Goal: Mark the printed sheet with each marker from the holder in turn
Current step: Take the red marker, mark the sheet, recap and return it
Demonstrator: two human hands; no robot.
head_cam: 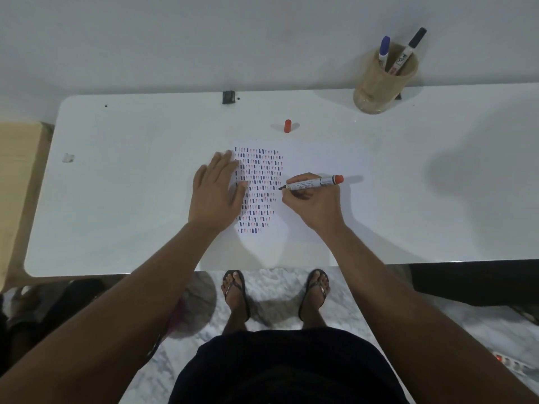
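Presently: right hand, fingers clamped on red marker, tip at printed sheet; left hand, fingers apart, flat on sheet; red cap upright on bench

— Where are your hands?

— My left hand lies flat on the left edge of the printed sheet, fingers spread toward twelve o'clock. My right hand grips a red marker, tip pointing to nine o'clock at the right edge of the dashes.

— And the cap?

— The red cap stands on the white table at twelve o'clock from the sheet. The holder, at one o'clock, keeps a blue marker and a black marker.
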